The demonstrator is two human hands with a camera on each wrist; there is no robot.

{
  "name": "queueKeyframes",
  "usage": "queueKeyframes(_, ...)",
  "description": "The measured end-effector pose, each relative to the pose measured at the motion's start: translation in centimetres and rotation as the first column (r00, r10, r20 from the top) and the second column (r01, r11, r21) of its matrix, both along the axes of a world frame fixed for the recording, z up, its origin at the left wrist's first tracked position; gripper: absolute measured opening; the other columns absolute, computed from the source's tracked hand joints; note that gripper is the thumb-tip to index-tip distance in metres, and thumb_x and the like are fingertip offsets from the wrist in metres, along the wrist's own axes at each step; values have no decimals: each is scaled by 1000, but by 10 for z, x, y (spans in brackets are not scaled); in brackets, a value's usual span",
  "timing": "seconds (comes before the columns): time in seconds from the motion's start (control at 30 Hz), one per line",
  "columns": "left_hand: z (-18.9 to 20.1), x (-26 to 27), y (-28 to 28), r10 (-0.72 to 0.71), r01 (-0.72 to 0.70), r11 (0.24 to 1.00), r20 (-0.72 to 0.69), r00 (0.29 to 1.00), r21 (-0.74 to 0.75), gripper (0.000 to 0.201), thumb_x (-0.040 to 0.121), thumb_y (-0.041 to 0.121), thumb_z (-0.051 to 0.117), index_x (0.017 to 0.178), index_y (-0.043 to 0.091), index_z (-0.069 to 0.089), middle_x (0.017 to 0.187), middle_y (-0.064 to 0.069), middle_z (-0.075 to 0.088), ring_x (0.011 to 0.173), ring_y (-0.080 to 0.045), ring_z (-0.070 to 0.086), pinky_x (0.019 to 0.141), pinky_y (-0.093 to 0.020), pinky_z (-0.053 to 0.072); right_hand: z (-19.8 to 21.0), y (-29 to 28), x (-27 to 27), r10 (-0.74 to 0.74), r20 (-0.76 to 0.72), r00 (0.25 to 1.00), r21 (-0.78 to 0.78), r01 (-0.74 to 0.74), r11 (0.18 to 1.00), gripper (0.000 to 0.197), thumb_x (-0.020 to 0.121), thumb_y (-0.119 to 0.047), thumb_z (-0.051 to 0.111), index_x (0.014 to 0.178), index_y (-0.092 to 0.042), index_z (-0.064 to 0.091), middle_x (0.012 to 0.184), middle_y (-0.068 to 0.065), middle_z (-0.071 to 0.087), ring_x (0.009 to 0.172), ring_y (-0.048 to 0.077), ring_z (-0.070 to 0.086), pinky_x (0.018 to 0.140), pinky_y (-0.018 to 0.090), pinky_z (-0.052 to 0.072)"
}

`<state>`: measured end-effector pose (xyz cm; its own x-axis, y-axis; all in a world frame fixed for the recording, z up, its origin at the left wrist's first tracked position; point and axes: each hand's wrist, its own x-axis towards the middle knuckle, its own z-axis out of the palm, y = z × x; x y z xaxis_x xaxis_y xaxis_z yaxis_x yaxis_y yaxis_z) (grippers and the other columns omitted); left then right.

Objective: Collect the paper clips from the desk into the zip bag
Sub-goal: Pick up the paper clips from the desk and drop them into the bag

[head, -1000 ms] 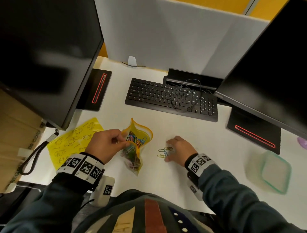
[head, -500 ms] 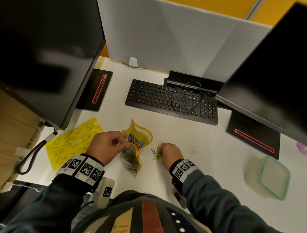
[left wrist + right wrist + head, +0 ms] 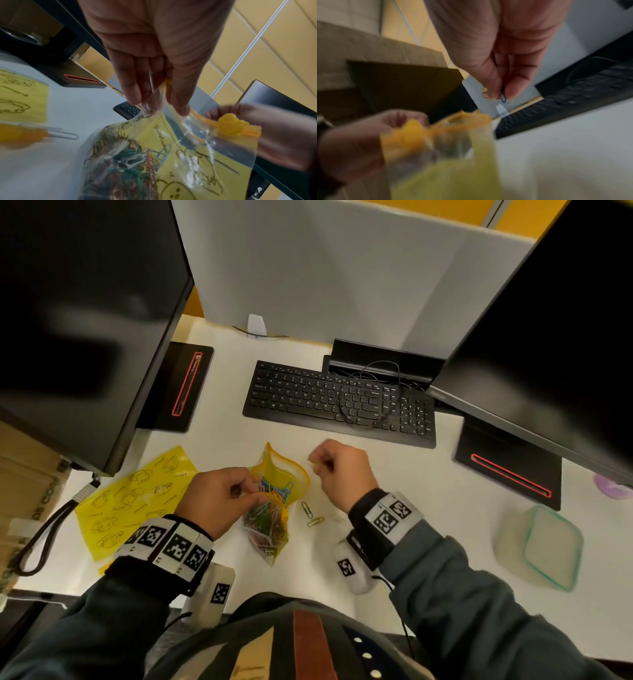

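A clear zip bag [image 3: 274, 498] with a yellow printed side and orange zip lies on the white desk [image 3: 428, 508], holding several coloured paper clips [image 3: 130, 163]. My left hand [image 3: 219, 498] pinches the bag's near rim [image 3: 159, 94] and holds its mouth open. My right hand [image 3: 342, 470] hovers just right of the mouth, fingers curled, pinching a few clips; a blue clip [image 3: 503, 97] and a yellow one show at the fingertips. Two loose clips, one green [image 3: 307, 509] and one yellow-green [image 3: 315, 521], lie on the desk below that hand.
A black keyboard [image 3: 339, 402] sits behind the bag, between two monitors [image 3: 85, 320] on black stands. A yellow printed sheet [image 3: 137, 498] lies to the left. A lidded plastic container [image 3: 541, 546] stands at the right. A cable loop hangs at the desk's left edge.
My right hand left the desk with clips pinched and rose toward the bag's mouth. Two clips stay on the desk. My left hand kept its hold on the bag.
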<state>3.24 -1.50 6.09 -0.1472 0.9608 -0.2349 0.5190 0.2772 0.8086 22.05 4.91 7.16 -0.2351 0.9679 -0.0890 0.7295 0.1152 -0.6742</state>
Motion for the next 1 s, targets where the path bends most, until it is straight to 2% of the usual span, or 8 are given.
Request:
queueKeyframes(0.07,2,2,2,-18,18,1000,-25,1000,2,18,69,11,76,62,13,61,92,4,67,58,15,52,58,0,35,15,3,-16,152,-34,988,-32,-153,988,20,83,1,58,94,-10,70,90,6,72,77,15,60,68,16,44)
queueKeyframes(0.17,7,3,3,-35,36,999,-61,998,21,20,68,13,78,60,16,60,63,14,57,53,16,50,51,-2,34,15,0,-29,249,-22,968,-106,-250,963,21,84,-10,63,104,-13,69,99,5,72,87,17,64,81,24,49)
queueKeyframes(0.3,5,1,4,-26,27,1000,-29,999,17,23,68,13,78,57,19,58,75,8,65,53,15,50,56,-14,37,2,4,2,-77,-216,973,-98,56,994,24,85,-6,61,107,-14,68,91,2,68,81,13,60,83,24,47)
queueKeyframes(0.4,2,1,3,-23,23,1000,-11,1000,7,21,67,13,78,58,16,59,82,7,67,54,16,51,59,-15,39,-24,10,63,-245,81,966,-128,254,959,21,85,-1,58,100,-12,68,97,5,68,87,19,61,85,25,47)
queueKeyframes(0.53,-1,1,7,-28,28,1000,14,1000,-2,20,66,12,78,58,17,61,98,-1,71,69,12,57,72,-18,46,-50,-1,115,-114,431,895,-230,231,945,20,84,-2,57,100,-10,66,107,13,64,98,28,60,84,27,46)
queueKeyframes(0.6,-2,1,9,-33,34,999,26,999,-7,23,66,11,78,55,20,59,103,-2,71,81,2,61,78,-23,49,-55,-5,119,-102,453,885,-215,220,952,18,84,-2,55,94,-9,68,102,12,64,94,28,60,80,27,45)
queueKeyframes(0.77,-1,2,10,-41,42,999,7,999,-22,15,68,10,77,64,11,63,105,-4,70,84,4,60,79,-20,46,-56,-4,108,-52,448,892,-209,161,964,21,85,0,50,92,-9,68,97,9,68,92,26,61,81,30,48)
queueKeyframes(1.0,2,1,5,-14,15,1000,6,1000,-26,14,69,10,76,67,5,63,99,0,69,61,15,54,63,-2,39,-63,-18,55,142,466,873,-235,-32,971,26,88,-3,40,98,-8,64,102,11,66,94,28,61,80,30,47)
